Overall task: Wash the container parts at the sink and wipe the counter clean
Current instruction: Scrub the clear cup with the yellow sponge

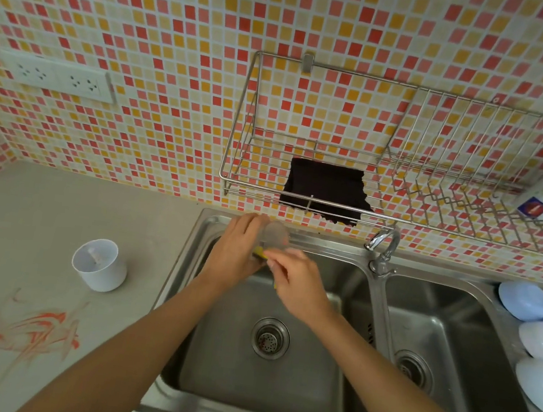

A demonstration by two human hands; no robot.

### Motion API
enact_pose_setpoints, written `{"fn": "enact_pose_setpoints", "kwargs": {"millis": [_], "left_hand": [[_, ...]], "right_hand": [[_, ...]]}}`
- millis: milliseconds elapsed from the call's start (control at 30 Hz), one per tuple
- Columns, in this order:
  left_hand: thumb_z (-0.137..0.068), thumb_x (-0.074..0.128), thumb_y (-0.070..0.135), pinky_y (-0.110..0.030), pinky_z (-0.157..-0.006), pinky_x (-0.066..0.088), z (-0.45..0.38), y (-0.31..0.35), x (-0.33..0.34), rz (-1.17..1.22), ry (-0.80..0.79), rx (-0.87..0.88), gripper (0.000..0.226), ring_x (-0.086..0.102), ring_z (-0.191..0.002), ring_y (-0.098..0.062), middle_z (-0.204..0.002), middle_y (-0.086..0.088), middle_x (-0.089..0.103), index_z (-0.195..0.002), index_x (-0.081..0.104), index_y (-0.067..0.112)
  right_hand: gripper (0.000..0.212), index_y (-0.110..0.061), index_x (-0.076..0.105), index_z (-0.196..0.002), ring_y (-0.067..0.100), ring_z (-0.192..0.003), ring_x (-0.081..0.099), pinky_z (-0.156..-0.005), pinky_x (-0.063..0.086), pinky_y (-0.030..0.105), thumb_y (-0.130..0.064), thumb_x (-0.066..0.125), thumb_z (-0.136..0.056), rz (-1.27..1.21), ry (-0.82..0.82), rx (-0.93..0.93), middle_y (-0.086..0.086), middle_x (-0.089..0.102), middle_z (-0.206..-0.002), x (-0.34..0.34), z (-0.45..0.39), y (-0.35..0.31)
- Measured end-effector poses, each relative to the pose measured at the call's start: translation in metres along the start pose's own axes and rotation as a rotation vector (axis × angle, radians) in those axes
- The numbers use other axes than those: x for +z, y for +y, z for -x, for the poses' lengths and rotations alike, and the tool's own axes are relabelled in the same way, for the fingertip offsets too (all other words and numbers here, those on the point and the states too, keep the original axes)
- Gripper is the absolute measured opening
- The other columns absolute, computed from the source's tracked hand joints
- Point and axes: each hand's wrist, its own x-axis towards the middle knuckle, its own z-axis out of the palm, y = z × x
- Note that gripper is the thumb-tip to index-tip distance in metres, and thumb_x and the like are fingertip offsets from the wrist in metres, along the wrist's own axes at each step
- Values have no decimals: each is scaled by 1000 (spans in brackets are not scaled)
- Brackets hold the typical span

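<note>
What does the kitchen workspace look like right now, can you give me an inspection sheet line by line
Surface: grey counter with orange smears at front left.
Job's things: white cup-shaped part upright on counter; clear part and yellow sponge held over left sink basin.
Clutter: round white and blue items right of the sink; dark cloth on wire rack.
Hands: left hand holds the clear part; right hand works the sponge.
Cables: nothing seen.
Surroundings: mosaic tile wall, wall sockets, tap.
</note>
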Motion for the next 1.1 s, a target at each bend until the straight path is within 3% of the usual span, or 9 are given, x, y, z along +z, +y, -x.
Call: {"fn": "enact_pose_setpoints", "kwargs": {"millis": [100, 267, 433, 567, 633, 700, 833, 900, 1100], "left_hand": [[-62, 86, 21, -37, -94, 50, 2, -9, 0, -8, -67, 68, 71, 55, -112, -22, -122, -6, 58, -124, 53, 10], [-62, 81, 11, -29, -96, 45, 5, -9, 0, -36, -145, 94, 68, 55, -112, -23, -123, -5, 59, -125, 54, 11], [-60, 86, 21, -35, -97, 50, -6, -14, -1, -40, -180, 56, 79, 54, -117, -19, -128, -1, 57, -130, 50, 17], [-62, 86, 24, -36, -95, 51, -3, -19, -3, -35, -208, 19, 81, 50, -121, -19, -132, 0, 54, -133, 47, 21], [-64, 85, 21, -37, -92, 53, -1, -20, -6, -27, -199, -7, 80, 49, -121, -19, -133, 1, 52, -133, 45, 23], [-63, 85, 22, -37, -91, 54, -1, -20, -7, -38, -207, 19, 79, 50, -120, -17, -131, 2, 53, -131, 46, 24], [-63, 85, 26, -39, -96, 49, 0, -16, -4, -25, -235, 94, 76, 52, -117, -18, -128, 3, 55, -129, 48, 22], [-62, 84, 22, -40, -99, 47, -2, -15, -5, -11, -232, 98, 77, 51, -120, -21, -130, 0, 54, -130, 49, 19], [-63, 84, 23, -37, -101, 46, 7, -20, -14, 67, -283, 64, 80, 50, -120, -17, -133, 2, 53, -134, 47, 21]], "right_hand": [[32, -15, 69, -118, 20, -104, 59, -91, 42, 22, -2, 59, -89, -36, -143, 30, 2, 70, -112, 3, 3, 3], [40, -18, 69, -109, 24, -107, 58, -77, 49, 39, -6, 74, -70, 604, -271, -442, -2, 69, -109, -9, -11, 35], [41, -16, 70, -110, 23, -101, 56, -80, 51, 39, 0, 74, -72, 458, -110, -220, -3, 69, -111, 4, -5, 34], [26, -19, 71, -113, 6, -84, 55, -81, 37, 7, -8, 59, -92, -187, -69, 272, 0, 63, -96, 15, 8, 4], [25, -21, 72, -111, -3, -83, 59, -76, 40, 6, -12, 59, -92, -382, -92, 419, -5, 68, -100, 12, 8, 4], [25, -23, 72, -112, 1, -88, 59, -77, 40, 7, -12, 61, -92, -303, -120, 365, -3, 67, -102, 7, 7, 8], [42, -21, 71, -110, 20, -101, 56, -81, 49, 32, -2, 76, -73, 356, -210, -215, -3, 68, -111, -3, -3, 34], [43, -20, 68, -111, 22, -107, 54, -81, 48, 36, -6, 75, -72, 517, -218, -314, -5, 67, -116, -8, -7, 38], [34, -25, 66, -118, 13, -102, 46, -95, 41, 26, -13, 57, -88, 108, -302, 35, 1, 57, -109, -1, 5, 19]]}}
